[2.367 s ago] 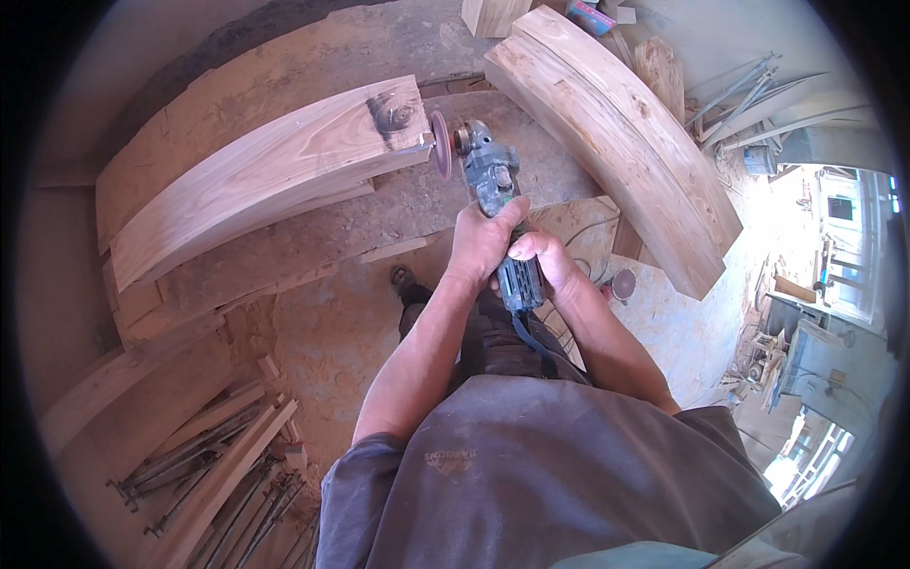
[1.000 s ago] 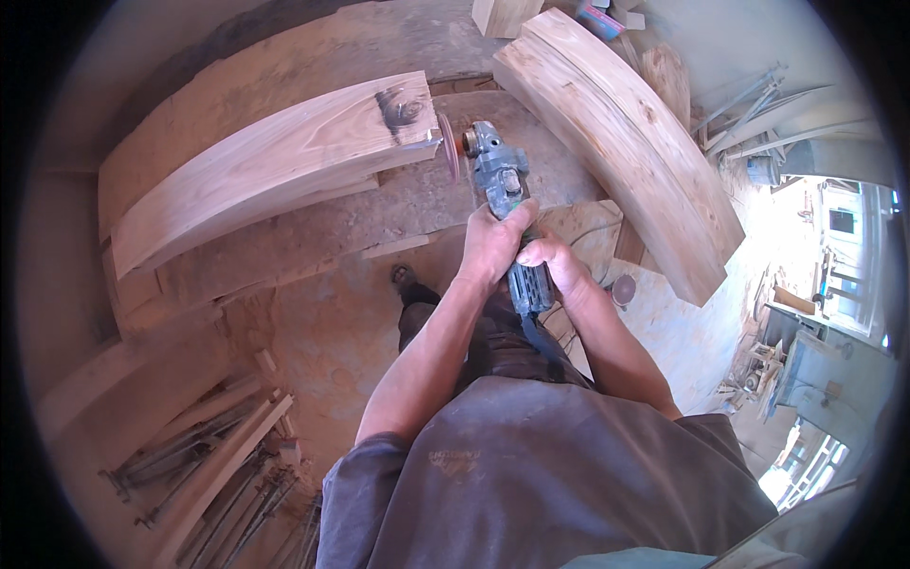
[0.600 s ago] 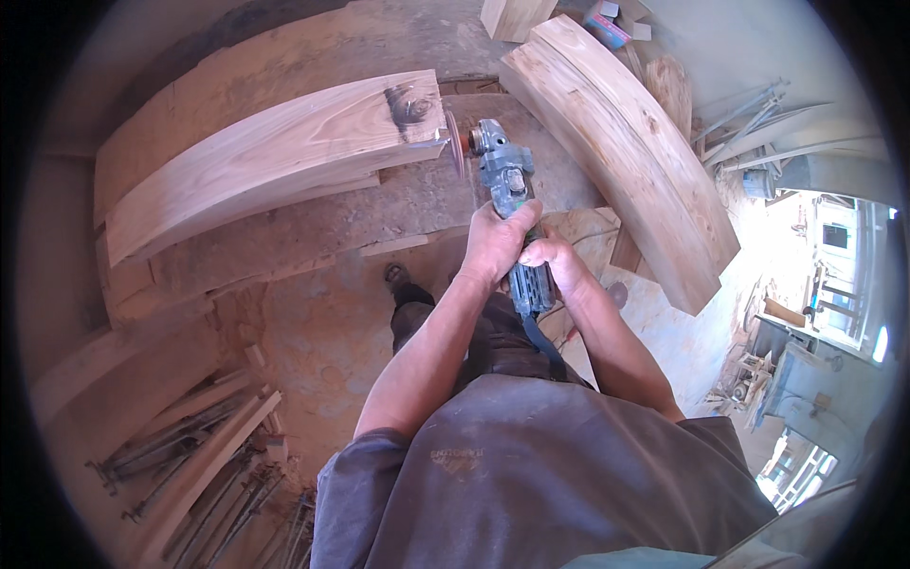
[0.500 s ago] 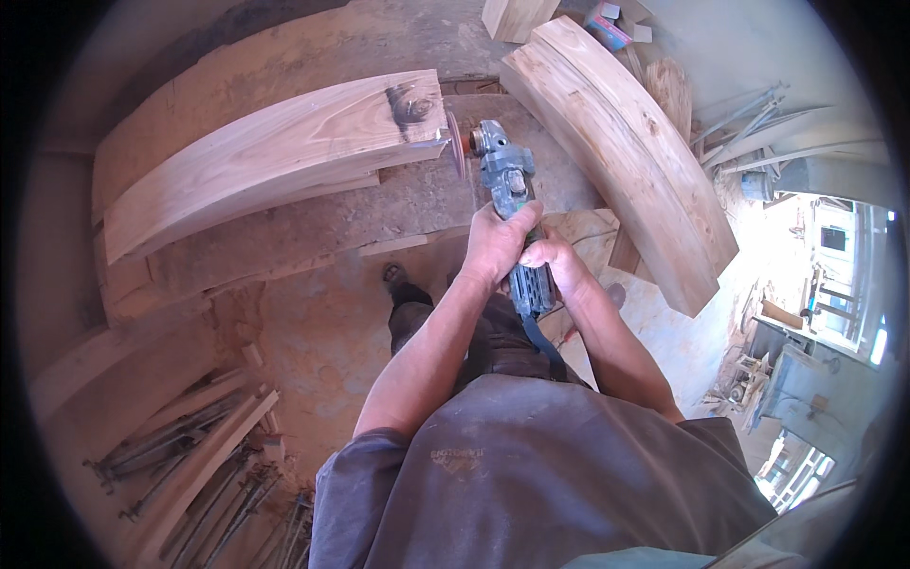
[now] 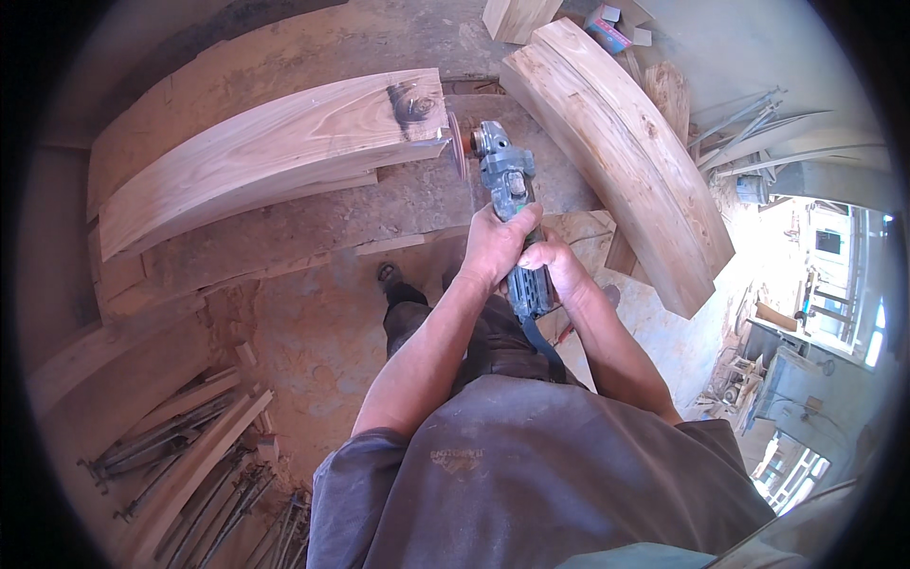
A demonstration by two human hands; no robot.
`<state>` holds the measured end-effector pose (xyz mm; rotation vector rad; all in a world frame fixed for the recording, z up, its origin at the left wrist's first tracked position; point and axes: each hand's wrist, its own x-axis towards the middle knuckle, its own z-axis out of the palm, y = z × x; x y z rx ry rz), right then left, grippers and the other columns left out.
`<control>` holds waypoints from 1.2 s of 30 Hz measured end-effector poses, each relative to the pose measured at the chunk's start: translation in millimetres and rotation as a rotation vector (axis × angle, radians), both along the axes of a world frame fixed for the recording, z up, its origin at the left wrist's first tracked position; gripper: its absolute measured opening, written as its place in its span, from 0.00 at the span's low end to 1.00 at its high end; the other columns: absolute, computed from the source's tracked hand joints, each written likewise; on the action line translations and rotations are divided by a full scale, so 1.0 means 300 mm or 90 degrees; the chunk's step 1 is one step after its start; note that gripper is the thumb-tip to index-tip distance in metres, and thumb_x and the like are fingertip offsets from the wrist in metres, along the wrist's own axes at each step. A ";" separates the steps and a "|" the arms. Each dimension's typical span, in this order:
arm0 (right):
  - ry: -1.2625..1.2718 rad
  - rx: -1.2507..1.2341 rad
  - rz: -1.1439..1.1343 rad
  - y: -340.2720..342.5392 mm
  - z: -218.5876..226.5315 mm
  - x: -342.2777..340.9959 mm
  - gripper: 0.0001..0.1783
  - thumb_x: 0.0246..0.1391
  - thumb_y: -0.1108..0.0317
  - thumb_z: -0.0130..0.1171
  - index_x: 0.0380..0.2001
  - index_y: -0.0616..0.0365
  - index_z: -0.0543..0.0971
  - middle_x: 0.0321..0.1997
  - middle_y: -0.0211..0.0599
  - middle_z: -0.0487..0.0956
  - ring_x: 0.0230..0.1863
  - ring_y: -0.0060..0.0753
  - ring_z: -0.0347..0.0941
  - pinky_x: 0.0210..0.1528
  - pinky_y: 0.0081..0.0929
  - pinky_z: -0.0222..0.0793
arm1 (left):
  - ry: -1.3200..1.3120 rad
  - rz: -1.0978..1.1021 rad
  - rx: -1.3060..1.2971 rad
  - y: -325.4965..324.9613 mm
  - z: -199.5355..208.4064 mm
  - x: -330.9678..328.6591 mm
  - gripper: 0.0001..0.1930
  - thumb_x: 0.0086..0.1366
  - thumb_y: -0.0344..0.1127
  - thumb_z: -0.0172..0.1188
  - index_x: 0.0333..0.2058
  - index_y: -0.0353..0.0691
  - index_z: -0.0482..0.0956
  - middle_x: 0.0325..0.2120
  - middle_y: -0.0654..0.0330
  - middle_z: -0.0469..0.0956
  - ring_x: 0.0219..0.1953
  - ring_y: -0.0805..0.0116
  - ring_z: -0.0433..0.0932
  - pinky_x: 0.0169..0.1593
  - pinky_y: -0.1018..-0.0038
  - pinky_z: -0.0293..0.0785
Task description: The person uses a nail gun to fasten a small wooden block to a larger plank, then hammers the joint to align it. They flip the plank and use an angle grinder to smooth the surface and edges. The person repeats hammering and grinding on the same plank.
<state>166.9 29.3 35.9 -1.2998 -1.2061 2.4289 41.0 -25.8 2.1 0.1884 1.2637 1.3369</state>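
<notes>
Both my hands are wrapped round the body of an angle grinder [image 5: 512, 175], which points away from me. My left hand [image 5: 492, 243] grips its left side, behind the gear head. On the right side, my right hand [image 5: 555, 263] closes round the rear housing, thumb on top. The sanding disc [image 5: 458, 145] stands on edge, against or very close to the end face of a thick curved timber [image 5: 284, 147]. A dark knot marks that end of the timber. Below the grinder a dark cord hangs toward my waist. My lower fingers are partly hidden.
The timber rests on a dusty bench [image 5: 313, 223]. More curved beams [image 5: 616, 156] lie to the right, with a small box [image 5: 608, 28] behind them. Bar clamps [image 5: 204, 474] and boards lie at the lower left. Machinery [image 5: 806, 398] stands at the far right.
The view has shifted very slightly. My hands, the grinder and its disc stay nearly in place at the timber's end.
</notes>
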 end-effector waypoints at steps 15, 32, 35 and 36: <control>0.016 -0.009 -0.002 -0.021 -0.028 0.021 0.28 0.38 0.64 0.61 0.44 0.71 0.77 0.27 0.47 0.83 0.23 0.41 0.83 0.29 0.34 0.85 | -0.008 -0.008 -0.010 -0.023 -0.001 0.009 0.18 0.64 0.43 0.68 0.41 0.31 0.82 0.33 0.57 0.85 0.34 0.70 0.82 0.44 0.69 0.79; 0.166 -0.101 -0.078 -0.074 -0.251 0.127 0.21 0.44 0.65 0.62 0.43 0.63 0.81 0.37 0.33 0.81 0.37 0.25 0.77 0.43 0.26 0.74 | 0.128 -0.081 -0.107 -0.026 -0.046 0.068 0.19 0.65 0.45 0.67 0.39 0.31 0.84 0.34 0.58 0.84 0.36 0.71 0.81 0.44 0.69 0.78; 0.172 -0.069 -0.043 -0.048 -0.270 0.108 0.18 0.47 0.65 0.62 0.41 0.63 0.82 0.36 0.33 0.82 0.37 0.24 0.77 0.42 0.26 0.73 | 0.113 -0.048 -0.127 -0.010 -0.014 0.061 0.17 0.66 0.43 0.65 0.40 0.32 0.83 0.32 0.59 0.83 0.34 0.71 0.80 0.42 0.69 0.77; 0.170 -0.091 -0.041 -0.041 -0.260 0.103 0.18 0.47 0.65 0.62 0.41 0.64 0.82 0.35 0.33 0.82 0.37 0.24 0.77 0.42 0.26 0.73 | 0.105 -0.036 -0.132 -0.008 -0.018 0.063 0.16 0.67 0.43 0.65 0.40 0.32 0.83 0.32 0.59 0.83 0.34 0.71 0.80 0.41 0.70 0.77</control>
